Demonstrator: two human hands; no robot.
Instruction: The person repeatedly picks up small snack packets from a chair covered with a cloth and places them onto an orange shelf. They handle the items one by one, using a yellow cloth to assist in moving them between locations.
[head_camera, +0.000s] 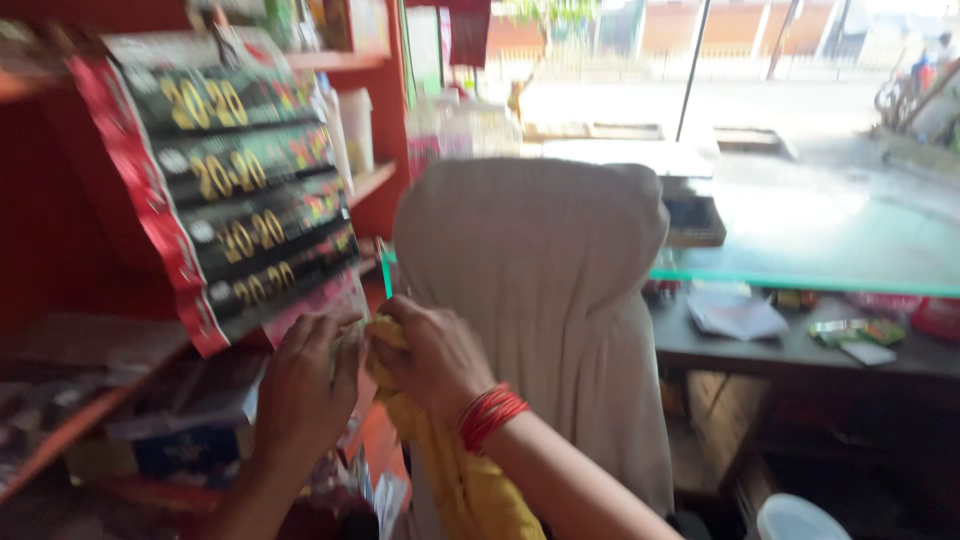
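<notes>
Two bare forearms without sleeves, left hand (300, 385) unadorned, right hand (430, 355) wore stacked red thread bangles (487, 414) at the wrist

Both hands (370, 375) clutch a yellow cloth (470, 490) beside red shelves (60, 250).

Two hands (370, 375), one yellow cloth (470, 490), one covered chair (540, 300), one hanging packet strip (240, 190).

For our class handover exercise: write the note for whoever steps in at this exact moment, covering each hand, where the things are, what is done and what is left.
Left hand: pressed on the yellow cloth, beside the hanging packet strips.
Right hand, red bangles at the wrist: gripping the cloth's top.
Cloth hangs down in front of the covered chair.
Done: cloth in both hands.
Left: cannot tell; picture blurred.
</notes>
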